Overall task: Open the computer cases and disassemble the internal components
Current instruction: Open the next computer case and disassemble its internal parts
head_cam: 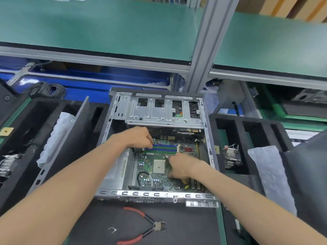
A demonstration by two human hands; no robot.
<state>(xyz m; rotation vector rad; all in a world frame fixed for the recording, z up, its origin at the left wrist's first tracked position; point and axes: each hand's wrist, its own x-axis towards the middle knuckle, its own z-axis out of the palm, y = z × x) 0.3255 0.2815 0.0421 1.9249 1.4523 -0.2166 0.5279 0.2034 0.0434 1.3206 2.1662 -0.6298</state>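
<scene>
An open computer case [141,193] lies flat in front of me with its green motherboard [150,175] exposed. Blue and green memory slots [164,149] run across the board above the bare CPU socket [159,166]. My left hand [139,138] is at the left end of the slots, its curled fingertips pinching the end of a memory module there. My right hand [180,167] grips a thin dark screwdriver [167,159] with a yellow handle; its tip points up-left between the socket and the slots. A metal drive cage [159,112] covers the far part of the case.
Red-handled cutting pliers [150,225] lie on the black mat in front of the case. Black foam trays flank it; the right one holds a finned heatsink [231,156]. A dark side panel [70,138] leans at the left. A low green shelf and metal post [203,59] stand behind.
</scene>
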